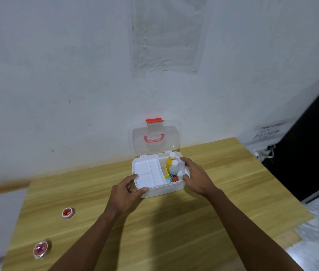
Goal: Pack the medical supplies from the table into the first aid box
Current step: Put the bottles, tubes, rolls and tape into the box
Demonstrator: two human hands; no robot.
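Both forearms reach in from the near edge toward the first aid box point(160, 190). The left hand point(127, 189) grips the box's near-left corner, thumb on the front wall and fingers curled at the rim. The right hand point(195, 177) hangs over the box's right side, its fingers curled round a small white item point(182, 164) that is too hidden to name, low among the things already inside.

Inside the box, just left of that hand, stand a yellow bottle point(170, 162) and a white bottle point(173, 168), with a red-capped piece point(175, 179) in front of them. A white tray point(147, 173) fills the box's left half and looks bare. The clear lid point(154, 137) stands open behind.

Packing seems well along but unfinished: two tape rolls point(68, 213) point(41, 249) lie on the table point(174, 227), well apart from the box to its near left.
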